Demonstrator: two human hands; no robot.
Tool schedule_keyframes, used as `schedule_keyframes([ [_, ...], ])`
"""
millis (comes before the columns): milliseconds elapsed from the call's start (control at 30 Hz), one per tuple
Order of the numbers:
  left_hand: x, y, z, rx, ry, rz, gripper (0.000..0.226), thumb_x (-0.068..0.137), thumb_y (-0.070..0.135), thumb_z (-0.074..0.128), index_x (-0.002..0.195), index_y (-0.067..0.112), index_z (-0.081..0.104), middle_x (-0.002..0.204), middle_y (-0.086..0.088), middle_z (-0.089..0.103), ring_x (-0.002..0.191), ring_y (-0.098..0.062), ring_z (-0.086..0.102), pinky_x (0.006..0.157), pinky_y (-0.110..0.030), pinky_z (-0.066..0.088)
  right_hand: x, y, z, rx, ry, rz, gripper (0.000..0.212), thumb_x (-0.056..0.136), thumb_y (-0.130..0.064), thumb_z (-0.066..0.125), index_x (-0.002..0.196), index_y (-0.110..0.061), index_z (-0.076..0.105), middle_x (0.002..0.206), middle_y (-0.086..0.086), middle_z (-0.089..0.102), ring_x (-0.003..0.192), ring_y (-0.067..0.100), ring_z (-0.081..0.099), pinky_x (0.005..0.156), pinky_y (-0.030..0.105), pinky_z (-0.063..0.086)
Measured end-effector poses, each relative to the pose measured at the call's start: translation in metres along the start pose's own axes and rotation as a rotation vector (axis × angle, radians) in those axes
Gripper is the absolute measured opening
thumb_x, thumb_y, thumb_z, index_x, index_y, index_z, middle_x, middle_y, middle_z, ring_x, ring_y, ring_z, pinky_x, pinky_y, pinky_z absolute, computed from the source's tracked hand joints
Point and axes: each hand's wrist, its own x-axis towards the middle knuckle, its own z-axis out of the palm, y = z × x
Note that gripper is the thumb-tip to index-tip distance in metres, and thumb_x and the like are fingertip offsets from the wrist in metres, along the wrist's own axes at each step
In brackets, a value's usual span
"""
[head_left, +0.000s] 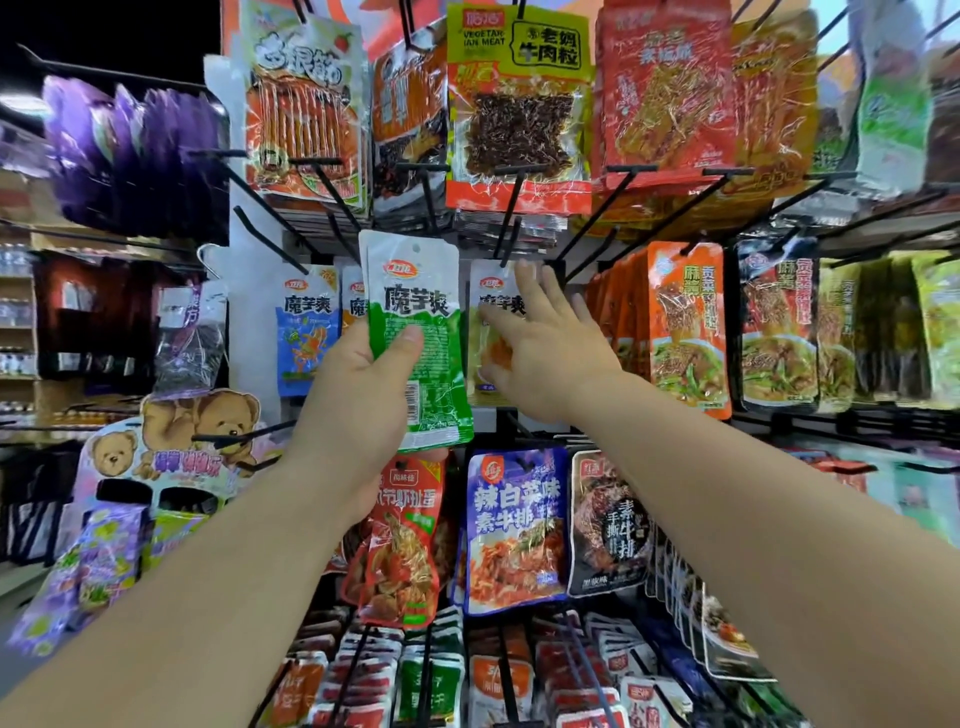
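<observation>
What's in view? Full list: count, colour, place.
green packet: at least one, green and white, held up before the middle row
blue packet: one in front, blue and white, hanging left of the green packet
pale packet: one in front, white and yellow-orange, hanging behind the right hand
orange packets: a stack, orange, middle row, right
purple packets: several, purple, upper left
yellow-green packet: one in front, yellow-green and red, top row
red packet: one in front, red, lower row under the left hand
bear card: one, brown bears, lower left
hooks: many, black, across the rack
left hand: grips the green packet
right hand: fingers spread, at the pale packet
</observation>
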Motion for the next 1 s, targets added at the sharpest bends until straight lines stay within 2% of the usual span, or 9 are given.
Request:
schedule_keyframes([
  [100,0.006,-0.004,-0.007,-0.004,0.003,-0.053,0.042,0.107,0.037,0.056,0.146,0.024,0.048,0.142,0.000,0.061,0.114,-0.022,0.071,0.049,-0.032,0.059,0.014,0.002,0.007,-0.064,-0.049,0.018,0.079,0.102,-0.062,0.042,0.165,-0.035,0.003,0.170,0.007,-0.026,0.156,0.031,-0.025,0.127,0.057,-0.005],
  [233,0.005,0.000,-0.009,-0.038,0.009,-0.060,0.014,0.108,0.031,0.055,0.112,0.042,0.062,0.111,0.011,0.074,0.110,-0.027,0.071,0.065,-0.047,0.065,0.032,0.001,0.016,-0.089,-0.115,0.052,0.086,0.099,-0.067,0.043,0.166,-0.032,0.001,0.170,0.005,-0.024,0.156,0.031,-0.023,0.126,0.060,-0.005],
  [300,0.005,0.003,-0.009,-0.044,0.011,-0.047,0.012,0.109,0.030,0.053,0.106,0.036,0.063,0.101,0.006,0.078,0.084,-0.023,0.077,0.051,-0.039,0.061,0.041,0.001,0.020,-0.090,-0.162,0.067,0.087,0.099,-0.068,0.043,0.166,-0.031,0.000,0.171,0.005,-0.023,0.157,0.032,-0.021,0.125,0.063,-0.004],
  [567,0.007,-0.002,-0.006,-0.061,-0.014,0.001,0.060,0.104,0.040,0.061,0.158,0.030,0.037,0.156,0.007,0.048,0.116,-0.019,0.070,0.062,-0.041,0.064,0.052,-0.005,0.019,-0.019,-0.190,0.088,0.079,0.101,-0.064,0.044,0.165,-0.033,0.011,0.173,0.005,-0.009,0.159,0.034,-0.008,0.125,0.064,0.007],
  [633,0.004,0.003,-0.001,0.002,-0.004,0.055,0.077,0.091,0.052,0.069,0.158,0.030,0.038,0.159,0.003,0.049,0.137,-0.024,0.056,0.097,-0.054,0.057,0.044,-0.009,0.010,0.103,-0.062,0.079,0.061,0.104,-0.053,0.047,0.157,-0.024,0.038,0.168,0.013,0.024,0.155,0.036,0.020,0.120,0.055,0.030],
  [700,0.000,0.004,0.000,0.018,0.009,0.094,0.083,0.083,0.056,0.073,0.155,0.029,0.043,0.155,0.003,0.054,0.141,-0.024,0.053,0.112,-0.060,0.045,0.032,-0.014,-0.002,0.353,0.104,0.118,0.044,0.107,-0.043,0.045,0.126,-0.009,0.065,0.131,0.020,0.062,0.122,0.038,0.059,0.090,0.039,0.048],
  [767,-0.001,0.003,0.000,-0.003,0.015,0.091,0.065,0.090,0.048,0.074,0.147,0.027,0.051,0.146,0.004,0.062,0.136,-0.024,0.058,0.110,-0.063,0.046,0.014,-0.022,-0.017,0.772,0.178,0.159,0.060,0.106,-0.048,0.043,0.101,0.007,0.068,0.099,0.030,0.069,0.088,0.045,0.065,0.071,0.037,0.043],
  [867,-0.013,0.001,0.002,0.002,-0.023,0.118,0.048,0.094,0.041,0.075,0.137,0.026,0.059,0.136,0.007,0.069,0.129,-0.018,0.064,0.109,-0.057,0.049,-0.026,-0.035,-0.036,1.151,0.114,0.150,0.076,0.098,-0.063,0.054,0.102,0.013,0.062,0.085,0.028,0.067,0.071,0.037,0.065,0.069,0.047,0.056],
  [1000,-0.030,-0.005,0.010,0.020,-0.005,0.140,0.020,0.100,0.014,0.067,0.114,0.029,0.069,0.113,0.007,0.079,0.108,-0.015,0.074,0.098,-0.047,0.058,-0.062,-0.042,-0.041,1.166,0.175,0.141,0.035,0.089,-0.041,0.079,0.090,-0.006,0.073,0.081,0.011,0.074,0.072,0.025,0.072,0.065,0.055,0.062],
])
